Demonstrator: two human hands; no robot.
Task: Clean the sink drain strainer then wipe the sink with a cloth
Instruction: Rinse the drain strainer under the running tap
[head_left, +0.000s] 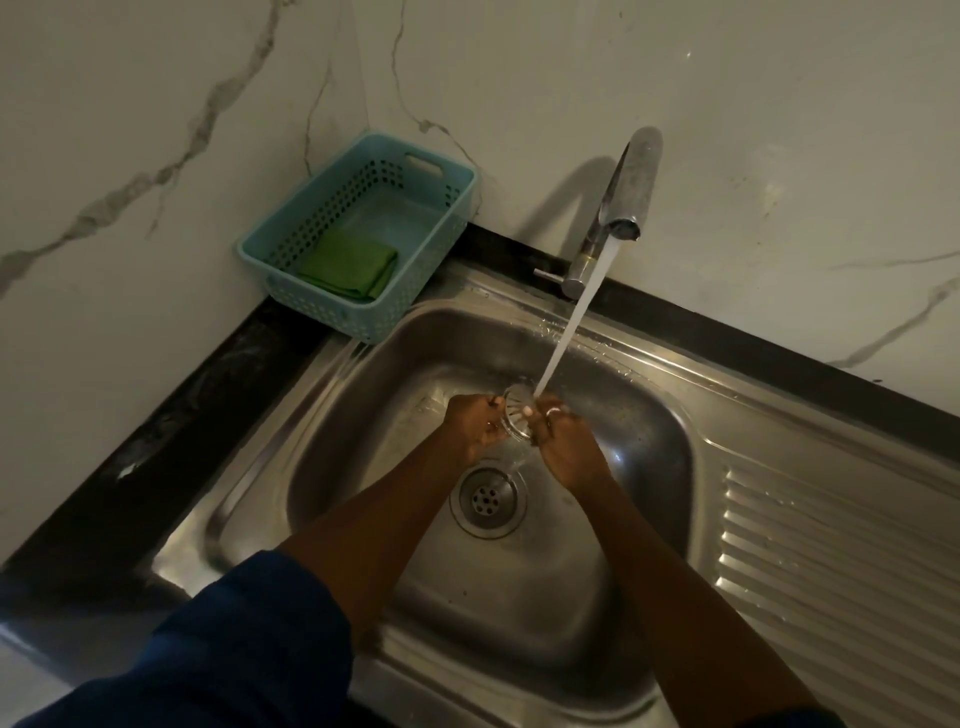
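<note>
Both hands have the strainer (515, 413) pinched by its rim, left hand (475, 423) and right hand (563, 441) each with a closed grip on opposite edges, held over the sink (649, 415) right under the tap (626, 192) stream. I'd tilt and rotate it so water pushes through every slot, and rub the slots with a thumb. The green cloth (348, 265) sits in the blue basket (358, 156) on the counter (156, 441), untouched.

A: My count: two hands, left hand (475, 423) and right hand (563, 447); one strainer (517, 413); one faucet (621, 197).

B: I add one basket (291, 228), one green cloth (348, 265), one sink (519, 597), one drain (485, 500).
</note>
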